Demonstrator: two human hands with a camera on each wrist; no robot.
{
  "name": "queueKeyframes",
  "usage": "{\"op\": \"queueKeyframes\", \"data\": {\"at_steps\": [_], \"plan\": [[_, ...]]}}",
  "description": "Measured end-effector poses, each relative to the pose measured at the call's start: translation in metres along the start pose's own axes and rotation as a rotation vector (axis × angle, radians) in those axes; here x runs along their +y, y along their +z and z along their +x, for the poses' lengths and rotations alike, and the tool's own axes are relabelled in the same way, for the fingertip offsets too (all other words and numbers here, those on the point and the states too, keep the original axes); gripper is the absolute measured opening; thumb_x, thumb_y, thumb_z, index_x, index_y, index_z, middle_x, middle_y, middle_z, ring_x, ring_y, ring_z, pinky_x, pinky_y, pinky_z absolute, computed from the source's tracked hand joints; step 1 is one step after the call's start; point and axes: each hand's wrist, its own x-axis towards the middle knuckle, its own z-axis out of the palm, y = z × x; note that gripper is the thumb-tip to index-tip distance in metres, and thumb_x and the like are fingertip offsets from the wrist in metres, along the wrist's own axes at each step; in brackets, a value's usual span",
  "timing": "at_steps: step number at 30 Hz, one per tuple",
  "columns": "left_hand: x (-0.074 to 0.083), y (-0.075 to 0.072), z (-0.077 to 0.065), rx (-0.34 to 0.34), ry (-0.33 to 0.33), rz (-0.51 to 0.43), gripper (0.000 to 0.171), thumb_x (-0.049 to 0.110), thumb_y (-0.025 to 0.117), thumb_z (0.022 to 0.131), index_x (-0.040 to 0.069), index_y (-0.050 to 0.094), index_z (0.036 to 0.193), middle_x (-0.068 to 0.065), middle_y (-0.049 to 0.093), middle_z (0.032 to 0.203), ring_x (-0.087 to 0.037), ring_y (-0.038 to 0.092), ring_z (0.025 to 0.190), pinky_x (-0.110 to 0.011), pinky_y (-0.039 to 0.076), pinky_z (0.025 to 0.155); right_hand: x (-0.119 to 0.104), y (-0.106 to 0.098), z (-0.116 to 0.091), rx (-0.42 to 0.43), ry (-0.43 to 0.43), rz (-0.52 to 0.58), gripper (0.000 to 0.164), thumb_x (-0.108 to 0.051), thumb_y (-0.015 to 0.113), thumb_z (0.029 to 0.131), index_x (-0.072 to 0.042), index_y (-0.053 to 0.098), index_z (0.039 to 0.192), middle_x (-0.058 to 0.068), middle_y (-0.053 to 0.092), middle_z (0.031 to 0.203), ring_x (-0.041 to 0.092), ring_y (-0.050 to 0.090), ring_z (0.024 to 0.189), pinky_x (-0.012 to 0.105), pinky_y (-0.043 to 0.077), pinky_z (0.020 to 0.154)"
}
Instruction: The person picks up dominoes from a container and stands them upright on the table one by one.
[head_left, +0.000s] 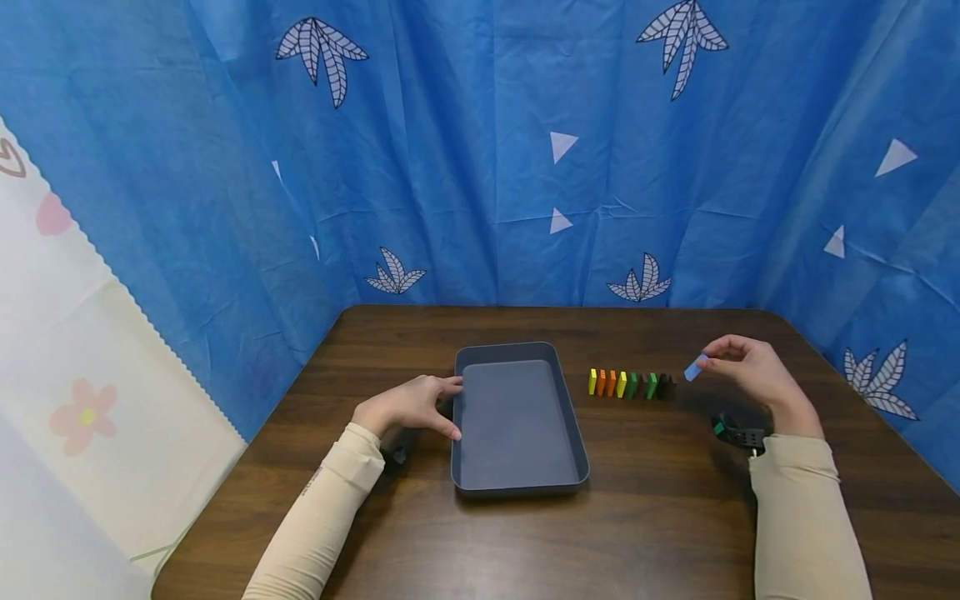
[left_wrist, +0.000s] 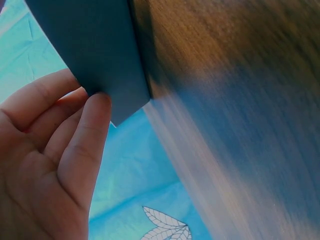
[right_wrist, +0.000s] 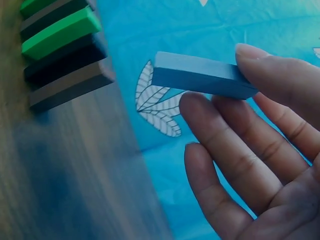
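A light-blue domino block point(right_wrist: 200, 75) is pinched between the thumb and fingers of my right hand point(head_left: 750, 375), raised just right of a row of blocks. That row of upright domino blocks point(head_left: 621, 384) runs through yellow, orange, green and dark brown. Its right end shows in the right wrist view, where a brown block point(right_wrist: 70, 87) stands last. With thumb and fingertips my left hand point(head_left: 412, 404) holds the left rim of a dark grey, shallow rectangular tray point(head_left: 577, 454). The left wrist view shows the thumb over the tray wall point(left_wrist: 95, 45), other fingertips partly hidden behind it.
Both tray and blocks stand on a dark wooden table point(head_left: 637, 533). A blue curtain point(head_left: 480, 167) with leaf prints hangs behind the table and along its right side. A pale flowered cloth point(head_left: 90, 358) hangs at the left.
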Motion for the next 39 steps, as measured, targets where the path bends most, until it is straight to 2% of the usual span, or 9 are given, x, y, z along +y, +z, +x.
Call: {"op": "queueKeyframes", "data": {"at_steps": [4,9,12,18,20,22,24,33,39], "plan": [[0.000,0.000,0.000,-0.001,0.000,0.005,0.090,0.040,0.084,0.080,-0.001,0.044,0.149,-0.013,0.033,0.163,-0.033,0.042,0.145,-0.049,0.040,0.114,0.007,0.004,0.000,0.000,0.005,-0.010,0.044,-0.034,0.067,0.096,0.004,0.064,0.118,-0.011,0.068,0.092,0.000,0.058,0.081,0.022,0.050,0.074],[0.000,0.000,0.000,0.004,0.003,0.002,0.089,0.039,0.084,0.080,-0.001,0.045,0.149,-0.014,0.034,0.162,-0.033,0.038,0.147,-0.049,0.039,0.115,0.016,0.009,0.002,-0.019,0.014,-0.034,0.042,-0.032,0.067,0.097,0.004,0.065,0.118,0.005,0.068,0.102,0.003,0.057,0.085,0.024,0.050,0.076],[0.000,0.000,0.000,0.008,0.003,-0.004,0.089,0.039,0.085,0.079,-0.002,0.045,0.148,-0.014,0.034,0.162,-0.033,0.037,0.147,-0.049,0.039,0.115,0.018,0.012,0.003,-0.031,0.004,-0.044,0.039,-0.027,0.067,0.098,0.007,0.065,0.117,0.015,0.067,0.107,0.010,0.058,0.089,0.026,0.050,0.076],[0.000,0.000,0.000,0.008,-0.002,-0.009,0.089,0.038,0.085,0.079,-0.002,0.045,0.148,-0.014,0.034,0.162,-0.033,0.037,0.147,-0.049,0.039,0.115,0.021,0.018,0.004,-0.056,0.017,-0.054,0.038,-0.024,0.066,0.098,0.007,0.061,0.120,0.024,0.063,0.112,0.031,0.059,0.100,0.049,0.053,0.088],[0.000,0.000,0.000,0.009,-0.005,-0.012,0.090,0.038,0.085,0.079,-0.002,0.044,0.149,-0.014,0.033,0.163,-0.033,0.037,0.148,-0.050,0.038,0.116,0.023,0.020,0.004,-0.068,0.022,-0.048,0.037,-0.022,0.065,0.098,0.007,0.060,0.121,0.024,0.063,0.112,0.034,0.059,0.102,0.056,0.052,0.091],[-0.001,0.001,0.001,0.009,-0.005,-0.013,0.090,0.038,0.085,0.079,-0.002,0.044,0.149,-0.014,0.034,0.162,-0.033,0.037,0.148,-0.050,0.038,0.115,0.025,0.021,0.005,-0.077,0.023,-0.044,0.037,-0.021,0.066,0.098,0.007,0.060,0.121,0.024,0.063,0.110,0.033,0.060,0.101,0.058,0.051,0.092],[-0.001,0.001,0.001,0.008,-0.004,-0.012,0.090,0.038,0.085,0.079,-0.002,0.044,0.149,-0.014,0.034,0.162,-0.033,0.037,0.148,-0.050,0.038,0.115,0.026,0.022,0.005,-0.082,0.017,-0.047,0.036,-0.020,0.066,0.098,0.007,0.060,0.121,0.022,0.064,0.109,0.030,0.061,0.098,0.055,0.052,0.091],[-0.001,0.000,0.000,0.002,-0.012,-0.014,0.090,0.039,0.085,0.079,-0.002,0.045,0.149,-0.013,0.033,0.163,-0.033,0.039,0.146,-0.050,0.039,0.115,0.027,0.023,0.007,-0.105,0.007,-0.068,0.041,-0.025,0.070,0.095,0.008,0.062,0.118,0.016,0.066,0.102,0.017,0.058,0.089,0.028,0.050,0.077],[0.000,-0.001,0.000,-0.003,-0.017,-0.036,0.090,0.038,0.085,0.079,-0.001,0.044,0.149,-0.013,0.032,0.163,-0.033,0.039,0.146,-0.050,0.040,0.114,0.026,0.026,0.007,-0.125,-0.005,-0.064,0.040,-0.023,0.070,0.095,0.008,0.063,0.118,0.016,0.067,0.103,0.012,0.058,0.086,0.022,0.050,0.076]]}}
